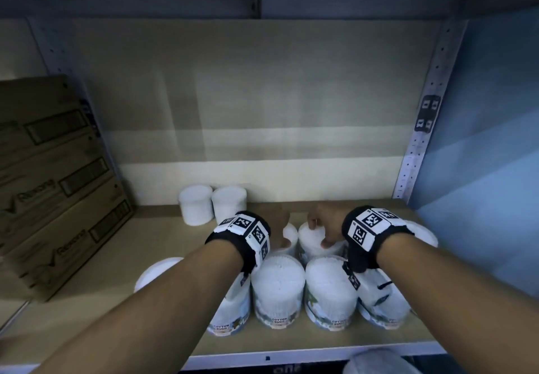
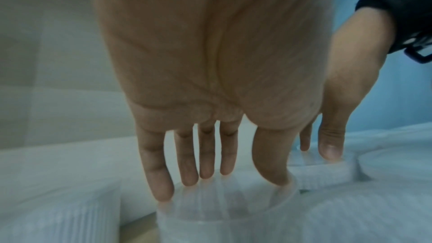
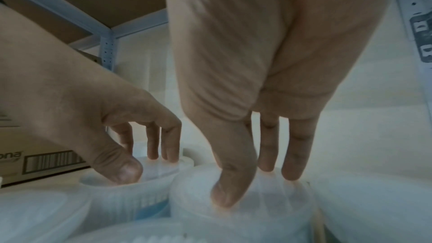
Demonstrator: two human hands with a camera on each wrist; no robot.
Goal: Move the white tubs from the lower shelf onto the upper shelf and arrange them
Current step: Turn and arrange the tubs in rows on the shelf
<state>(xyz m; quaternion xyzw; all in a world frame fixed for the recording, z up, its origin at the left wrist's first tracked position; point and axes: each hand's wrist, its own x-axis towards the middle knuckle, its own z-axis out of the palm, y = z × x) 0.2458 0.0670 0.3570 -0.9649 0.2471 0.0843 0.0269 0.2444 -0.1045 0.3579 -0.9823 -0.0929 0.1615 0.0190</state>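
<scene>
Several white tubs of cotton buds stand on the wooden shelf (image 1: pixel 96 257). Both my hands reach over the front row to the row behind it. My left hand (image 1: pixel 284 239) grips the top of a white tub (image 1: pixel 290 231) from above, thumb on the near side and fingers on the far side. The left wrist view shows that left hand (image 2: pixel 222 182) spread over the tub's lid (image 2: pixel 217 215). My right hand (image 1: pixel 319 235) grips the neighbouring tub (image 1: pixel 309 241) the same way. In the right wrist view, my right hand (image 3: pixel 252 188) holds this tub (image 3: pixel 245 215).
Two more tubs (image 1: pixel 196 204) (image 1: pixel 229 203) stand at the back. Front-row tubs (image 1: pixel 277 286) (image 1: pixel 329 289) sit under my wrists. Stacked cardboard boxes (image 1: pixel 52 184) fill the left side. A perforated shelf post (image 1: pixel 420 140) and blue wall stand at the right.
</scene>
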